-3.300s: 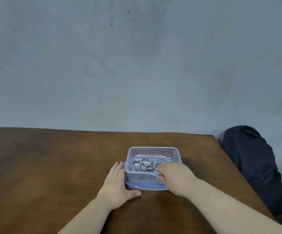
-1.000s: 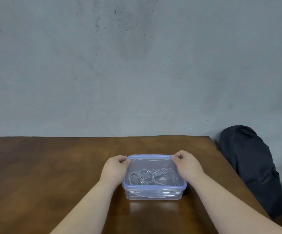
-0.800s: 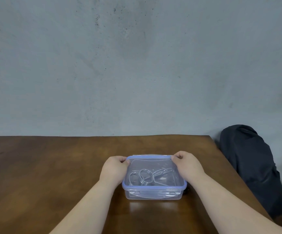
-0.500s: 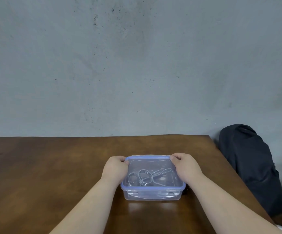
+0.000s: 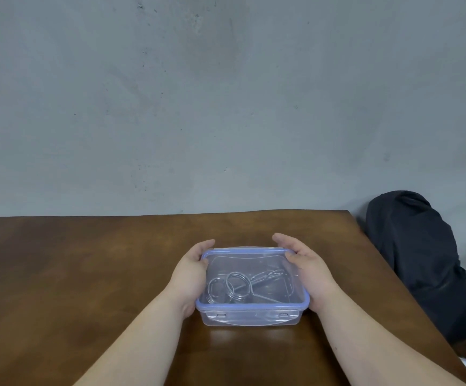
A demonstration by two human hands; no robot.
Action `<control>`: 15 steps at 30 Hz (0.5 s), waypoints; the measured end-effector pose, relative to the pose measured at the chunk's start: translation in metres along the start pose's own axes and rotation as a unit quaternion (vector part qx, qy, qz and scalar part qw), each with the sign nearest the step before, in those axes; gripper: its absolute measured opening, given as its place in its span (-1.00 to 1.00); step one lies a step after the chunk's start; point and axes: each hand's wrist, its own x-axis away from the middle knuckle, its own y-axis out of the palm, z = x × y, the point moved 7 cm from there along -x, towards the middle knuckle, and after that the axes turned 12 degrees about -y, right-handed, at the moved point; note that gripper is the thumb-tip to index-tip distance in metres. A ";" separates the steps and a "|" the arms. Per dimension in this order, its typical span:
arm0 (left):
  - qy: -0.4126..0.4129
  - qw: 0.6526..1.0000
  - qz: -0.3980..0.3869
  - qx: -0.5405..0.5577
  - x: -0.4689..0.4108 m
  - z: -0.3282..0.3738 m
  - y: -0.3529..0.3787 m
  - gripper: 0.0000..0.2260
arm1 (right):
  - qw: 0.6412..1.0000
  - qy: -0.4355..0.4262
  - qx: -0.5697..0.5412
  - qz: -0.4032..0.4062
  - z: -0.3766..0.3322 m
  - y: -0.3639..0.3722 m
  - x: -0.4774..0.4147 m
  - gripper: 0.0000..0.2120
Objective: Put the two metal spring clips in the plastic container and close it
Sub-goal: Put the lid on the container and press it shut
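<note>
A clear plastic container (image 5: 251,316) with a blue-rimmed lid (image 5: 254,250) on top stands on the brown wooden table (image 5: 87,274). Through the lid I see the two metal spring clips (image 5: 237,286) lying inside, their coils toward the left. My left hand (image 5: 188,277) rests against the container's left side, thumb on the lid's far left corner. My right hand (image 5: 307,271) rests against the right side, thumb on the far right corner. The fingers of both hands reach past the far edge.
A dark bag (image 5: 418,260) sits on a seat just off the table's right edge. A grey wall (image 5: 226,107) rises behind the table's far edge.
Earlier the open container stood on its lid; now the lid is on top. In the last second both hands slid from the far corners to the container's sides, fingers stretched out.
</note>
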 end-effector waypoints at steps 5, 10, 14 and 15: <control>0.009 0.999 0.012 -0.049 -0.003 -0.001 0.000 -0.68 | 0.999 0.007 -0.020 -0.031 0.000 0.003 -0.002 -0.63; 0.165 0.915 -0.017 -0.367 0.002 0.014 0.013 -0.59 | 0.928 -0.080 0.336 -0.140 -0.021 0.005 -0.005 -0.67; 0.198 0.746 -0.084 -0.630 0.017 0.012 0.027 0.02 | 0.663 -0.127 0.647 -0.354 -0.040 0.029 0.013 -0.05; 0.183 0.727 -0.099 -0.654 0.019 0.011 0.028 0.15 | 0.636 -0.105 0.662 -0.383 -0.042 0.032 0.019 0.11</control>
